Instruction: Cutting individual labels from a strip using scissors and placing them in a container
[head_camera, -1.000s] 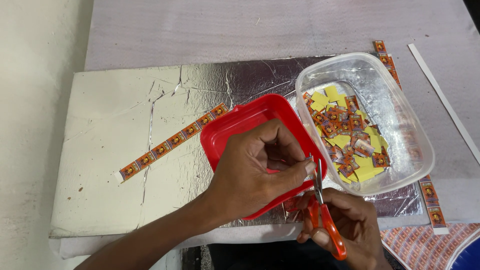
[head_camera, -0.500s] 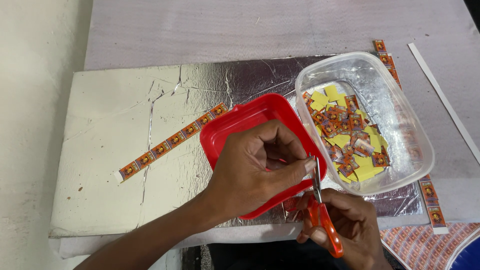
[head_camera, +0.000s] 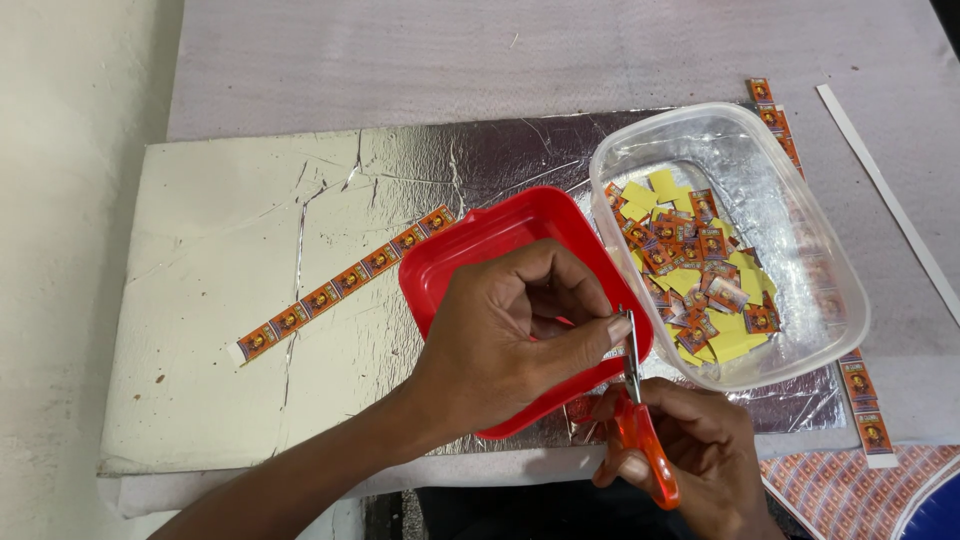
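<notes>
My left hand (head_camera: 500, 340) hovers over a red plastic lid (head_camera: 480, 250), thumb and fingers pinched on a small paper piece that is mostly hidden, right against the scissor blades. My right hand (head_camera: 705, 455) grips orange-handled scissors (head_camera: 645, 440) from below, blades pointing up at the left thumb tip. Right of the lid stands a clear plastic tub (head_camera: 830, 290) holding several small cut orange and yellow stickers (head_camera: 700, 270).
A strip of orange stickers (head_camera: 340, 285) lies on the foil-covered board (head_camera: 250, 220) left of the lid. More sticker strips (head_camera: 865, 400) run under and beside the tub. A white paper strip (head_camera: 890, 210) lies at far right, a printed sheet (head_camera: 840, 490) at bottom right.
Almost nothing differs; both hands stay at the same spot over the red lid, with the scissors held against the left thumb.
</notes>
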